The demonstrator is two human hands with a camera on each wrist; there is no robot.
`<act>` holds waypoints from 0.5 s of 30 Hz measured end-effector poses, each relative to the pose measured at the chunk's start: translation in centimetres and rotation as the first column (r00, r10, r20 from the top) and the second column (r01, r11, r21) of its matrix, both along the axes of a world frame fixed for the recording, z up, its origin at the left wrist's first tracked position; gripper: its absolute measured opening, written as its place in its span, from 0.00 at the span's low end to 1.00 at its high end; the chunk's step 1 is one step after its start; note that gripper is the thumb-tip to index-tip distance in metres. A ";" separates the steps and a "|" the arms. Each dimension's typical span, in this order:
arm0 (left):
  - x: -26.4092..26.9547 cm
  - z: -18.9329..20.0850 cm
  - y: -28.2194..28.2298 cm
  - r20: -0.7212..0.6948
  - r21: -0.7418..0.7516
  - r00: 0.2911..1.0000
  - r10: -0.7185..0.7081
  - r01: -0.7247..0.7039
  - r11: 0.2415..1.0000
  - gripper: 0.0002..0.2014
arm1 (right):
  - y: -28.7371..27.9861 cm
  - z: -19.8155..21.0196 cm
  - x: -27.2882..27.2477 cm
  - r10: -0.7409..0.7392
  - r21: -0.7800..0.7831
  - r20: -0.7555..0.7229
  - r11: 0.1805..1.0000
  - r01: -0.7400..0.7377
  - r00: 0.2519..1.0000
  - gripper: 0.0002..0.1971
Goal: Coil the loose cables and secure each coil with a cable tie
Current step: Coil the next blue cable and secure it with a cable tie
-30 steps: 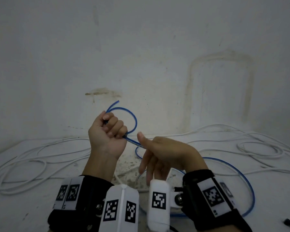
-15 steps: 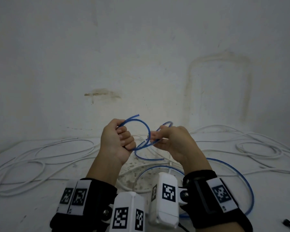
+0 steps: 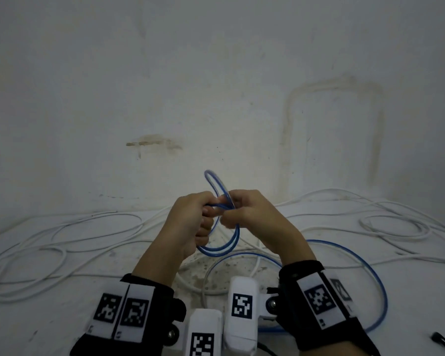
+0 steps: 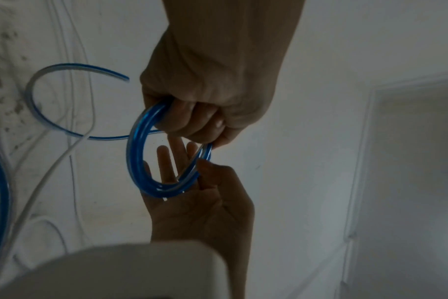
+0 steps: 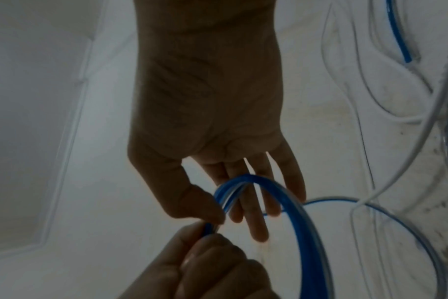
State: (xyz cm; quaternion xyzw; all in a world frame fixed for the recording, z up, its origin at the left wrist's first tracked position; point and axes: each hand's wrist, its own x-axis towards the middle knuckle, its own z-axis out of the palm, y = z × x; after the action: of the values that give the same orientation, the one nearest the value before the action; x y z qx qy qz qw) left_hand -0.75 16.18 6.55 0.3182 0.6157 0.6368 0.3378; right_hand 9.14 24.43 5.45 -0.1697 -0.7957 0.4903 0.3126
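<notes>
With the left hand [image 3: 188, 222] clenched on the blue coil [image 3: 220, 228] and the right hand [image 3: 252, 217] pinching it, springy loops may unwind if either grip slackens.

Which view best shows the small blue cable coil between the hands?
Left wrist: the small coil of translucent blue cable shows nearly whole, gripped by the left hand. Head view shows it edge-on, partly covered; right wrist shows only one arc.

Stained white wall [image 3: 165, 98] — grubby floor [image 3: 62, 317]
</notes>
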 end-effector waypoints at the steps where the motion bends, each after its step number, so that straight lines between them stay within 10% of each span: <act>1: 0.1 0.0 0.0 -0.027 -0.004 1.000 -0.009 0.009 1.000 0.24 | 0.0 -0.1 0.0 0.017 0.016 0.039 1.000 -0.018 0.999 0.08; 7: 0.6 -0.3 0.2 -0.311 0.019 0.950 -0.011 0.018 1.000 0.19 | 0.8 -0.5 -0.5 -0.210 0.289 0.156 0.944 0.159 0.965 0.09; 11: -0.5 -0.8 0.2 -0.742 0.289 0.537 0.401 -0.284 0.914 0.04 | 1.0 -0.4 -0.2 -0.245 0.388 0.210 0.909 0.149 0.946 0.13; 15: -2.3 -1.5 0.1 -0.923 0.338 0.090 0.374 -0.274 0.901 0.15 | 0.6 0.2 0.0 -0.229 0.465 0.202 0.878 0.112 0.952 0.14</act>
State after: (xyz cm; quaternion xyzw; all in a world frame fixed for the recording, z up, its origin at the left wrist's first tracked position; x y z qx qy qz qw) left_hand -3.07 16.24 5.05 0.5188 0.7143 0.3647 -0.2959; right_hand 9.19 25.05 5.60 -0.2236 -0.9019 0.2384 0.2825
